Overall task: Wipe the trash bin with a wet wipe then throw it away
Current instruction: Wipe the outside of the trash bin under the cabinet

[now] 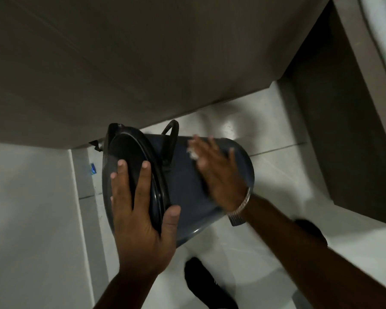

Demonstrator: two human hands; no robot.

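From the head camera, I look straight down at the trash bin [183, 181], a dark blue-grey round bin tipped well over so its side faces up at me, its lidded top toward my left and its base toward my right. It sits over the pale tiled floor [265, 259], close beside a brown cabinet front [120, 63] that fills the upper part of the view.

My left hand [140, 221] grips the top end of the bin: 3 fingers lie spread across the black lid [129, 157] and my thumb hooks around the rim onto the bin's side, so the rim is clamped between thumb and fingers.

My right hand [218, 168] lies flat on the upturned side of the bin, fingers stretched out and a little apart, blurred. Under my fingers a crumpled white wet wipe [193, 152] is pressed against the bin's wall; it is held down by the flat of the hand rather than pinched. A metal bracelet [242, 205] circles that wrist.

The bin's black handle [171, 141] loops up between my 2 hands. A small blue scrap [92, 169] lies on the floor left of the bin, and my dark shoe [207, 284] shows below it.
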